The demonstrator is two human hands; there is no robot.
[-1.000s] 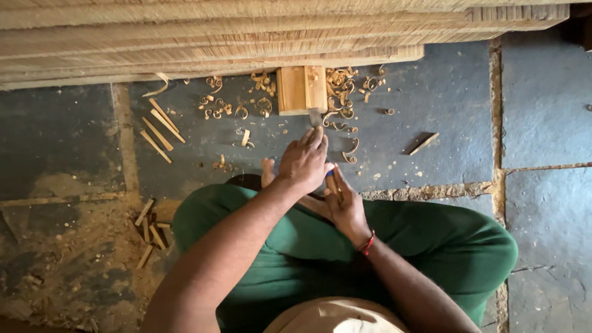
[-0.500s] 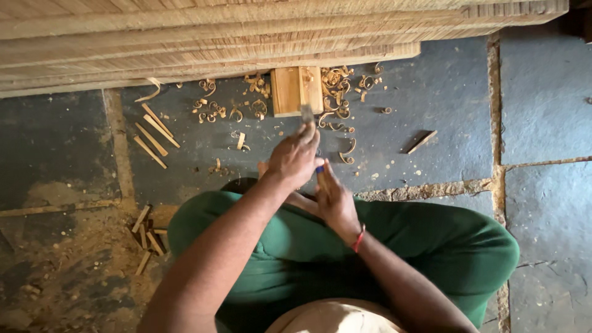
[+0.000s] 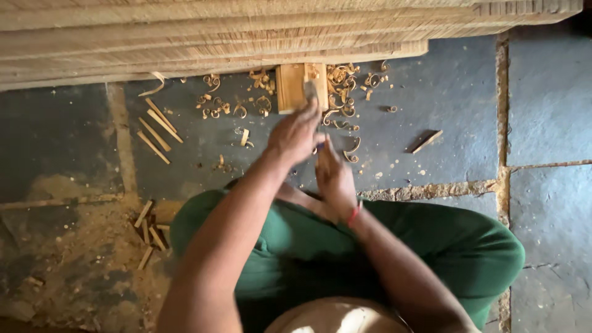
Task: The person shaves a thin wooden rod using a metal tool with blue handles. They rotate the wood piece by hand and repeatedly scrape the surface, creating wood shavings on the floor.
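Left hand (image 3: pixel 296 132) gripping tool (image 3: pixel 310 90) — wooden block (image 3: pixel 291 86) just beyond, right hand (image 3: pixel 334 179) below

We look down on a floor of dark grey stone slabs (image 3: pixel 444 105) with pale, crumbling mortar joints (image 3: pixel 502 111) between them. Long wooden planks (image 3: pixel 216 37) lie stacked across the top. Curled wood shavings (image 3: pixel 342 86), thin wooden sticks (image 3: pixel 157 129) and a patch of sawdust (image 3: pixel 80 246) litter the stone under soft, even light.

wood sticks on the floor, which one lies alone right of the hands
The dark wood stick right of the curled shavings; the rest lie grouped on the left.
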